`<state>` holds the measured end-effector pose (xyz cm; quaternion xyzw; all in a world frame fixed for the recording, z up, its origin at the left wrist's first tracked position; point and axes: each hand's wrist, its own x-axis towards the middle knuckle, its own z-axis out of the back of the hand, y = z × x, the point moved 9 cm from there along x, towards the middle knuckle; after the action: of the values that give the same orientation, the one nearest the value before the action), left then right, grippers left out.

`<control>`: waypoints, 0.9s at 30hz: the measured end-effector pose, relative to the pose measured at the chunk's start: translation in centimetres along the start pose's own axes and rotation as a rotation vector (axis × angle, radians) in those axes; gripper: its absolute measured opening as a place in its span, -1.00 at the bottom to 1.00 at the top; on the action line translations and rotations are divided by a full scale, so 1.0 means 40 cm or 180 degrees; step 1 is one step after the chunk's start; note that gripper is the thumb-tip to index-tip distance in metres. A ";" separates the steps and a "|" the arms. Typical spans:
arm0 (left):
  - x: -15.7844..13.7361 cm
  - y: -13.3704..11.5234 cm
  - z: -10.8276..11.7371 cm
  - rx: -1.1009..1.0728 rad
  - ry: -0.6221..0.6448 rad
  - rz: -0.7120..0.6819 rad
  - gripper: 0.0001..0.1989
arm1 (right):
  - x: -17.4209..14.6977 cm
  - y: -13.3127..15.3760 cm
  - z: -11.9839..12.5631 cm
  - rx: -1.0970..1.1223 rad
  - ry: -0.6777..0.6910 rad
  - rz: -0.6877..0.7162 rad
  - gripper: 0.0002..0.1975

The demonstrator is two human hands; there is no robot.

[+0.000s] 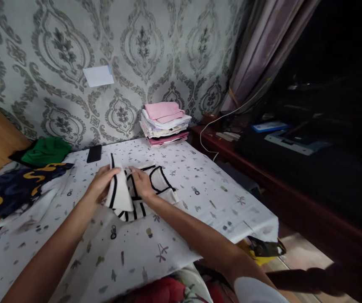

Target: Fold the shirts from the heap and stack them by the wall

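Note:
A white garment with black trim [165, 181] lies partly folded on the patterned cloth in front of me. My left hand [101, 183] pinches its left part, which is raised off the cloth and turned up on edge. Flat on the garment's middle rests my right hand [141, 182], fingers stretched out toward the raised part. Black stripes show along the garment's lower edge. The undersides of both hands are hidden.
A stack of folded clothes [166, 122] stands against the wall. At the left are a black phone [94, 154], a green garment [46, 150] and a dark printed garment [26, 181]. A white cable [200, 141] hangs by the dark red furniture [263, 176] at right.

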<state>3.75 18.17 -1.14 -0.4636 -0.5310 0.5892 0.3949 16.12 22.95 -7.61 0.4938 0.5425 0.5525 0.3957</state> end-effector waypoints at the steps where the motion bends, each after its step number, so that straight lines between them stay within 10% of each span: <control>1: 0.010 0.005 -0.042 -0.0022 0.0120 -0.0019 -0.67 | 0.000 -0.018 0.034 0.0521 0.0009 -0.0332 -0.57; 6: 0.026 0.072 -0.215 0.0378 0.0819 -0.0197 -0.57 | -0.051 -0.049 0.147 0.1979 0.0460 -0.1571 -0.34; 12: -0.044 0.074 -0.222 0.2526 0.0853 -0.2009 -0.64 | -0.096 -0.048 0.147 0.2203 0.0929 -0.2151 -0.58; 27: 0.007 0.203 -0.212 0.3676 0.1385 -0.1804 -0.30 | -0.095 -0.063 0.224 0.1825 0.0482 -0.1880 -0.54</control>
<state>12.06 19.64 -9.27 -0.1293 -0.1406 0.5453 0.8162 25.37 21.37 -11.22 0.3652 0.8201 0.2767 0.3427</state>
